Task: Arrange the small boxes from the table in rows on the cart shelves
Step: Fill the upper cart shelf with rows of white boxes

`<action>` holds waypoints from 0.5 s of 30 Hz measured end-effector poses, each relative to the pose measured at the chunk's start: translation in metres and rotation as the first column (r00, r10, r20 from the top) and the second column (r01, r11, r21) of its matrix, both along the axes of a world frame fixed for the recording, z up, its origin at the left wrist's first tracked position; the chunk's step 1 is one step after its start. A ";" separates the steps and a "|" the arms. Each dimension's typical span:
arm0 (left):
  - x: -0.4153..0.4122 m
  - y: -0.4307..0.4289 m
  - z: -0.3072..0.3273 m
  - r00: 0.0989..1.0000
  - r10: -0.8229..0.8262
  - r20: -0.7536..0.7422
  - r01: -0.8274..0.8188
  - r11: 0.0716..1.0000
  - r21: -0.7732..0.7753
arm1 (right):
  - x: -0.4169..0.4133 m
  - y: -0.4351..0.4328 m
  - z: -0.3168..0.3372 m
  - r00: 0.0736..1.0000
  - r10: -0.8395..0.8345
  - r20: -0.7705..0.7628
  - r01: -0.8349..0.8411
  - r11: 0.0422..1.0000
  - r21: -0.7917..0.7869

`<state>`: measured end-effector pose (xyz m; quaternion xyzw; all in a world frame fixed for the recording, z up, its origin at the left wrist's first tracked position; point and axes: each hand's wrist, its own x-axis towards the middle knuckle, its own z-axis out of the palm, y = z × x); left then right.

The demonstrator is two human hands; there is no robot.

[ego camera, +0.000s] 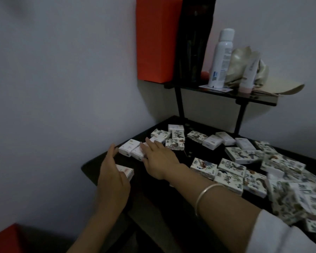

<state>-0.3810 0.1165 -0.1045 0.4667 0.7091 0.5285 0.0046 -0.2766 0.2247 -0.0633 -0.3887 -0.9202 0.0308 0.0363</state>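
Left hand [113,176] is standing on edge at the near-left of the dark surface [91,167]. Its fingers are lying straight and together, pointing far, with the tips touching the left side of the white pair [129,149] of boxes. It is gripping nothing. One more white box [126,170] is lying just right of its palm; cannot tell whether the palm is touching it.

Right hand [160,157] is reaching in from the right, palm down and fingers straight and slightly spread. It is resting flat on the right box of the pair, not curling round it. A bangle [206,196] is sitting on the forearm, and a white sleeve [281,234] is showing nearer the elbow.

The pair is lying side by side and touching, near the left edge. Loose boxes [177,136] are lying scattered across the far side. A heap [290,189] of printed boxes is lying jumbled at the right, some stacked and some tilted.

Upper shelf [254,98] is standing on black posts above the far side. It is carrying:
- an orange carton [158,39] at the left, upright
- a dark container [192,42] beside it
- a white spray can [220,57]
- a pale tube [250,73], leaning against a cream pouch [241,64]
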 end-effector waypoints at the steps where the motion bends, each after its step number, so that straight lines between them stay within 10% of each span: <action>1: 0.000 -0.001 -0.002 0.999 0.024 -0.021 -0.023 0.998 0.053 | -0.004 0.004 -0.002 0.999 0.002 0.038 -0.002 1.000 0.001; 9: -0.030 -0.009 -0.018 0.997 -0.072 -0.024 0.067 0.980 -0.187 | 0.008 0.009 0.000 0.967 -0.091 -0.237 0.084 0.996 -0.038; 15: -0.045 -0.020 -0.004 0.942 -0.314 -0.121 0.255 0.900 -0.353 | 0.007 0.018 0.005 0.971 -0.237 -0.013 0.232 0.961 -0.149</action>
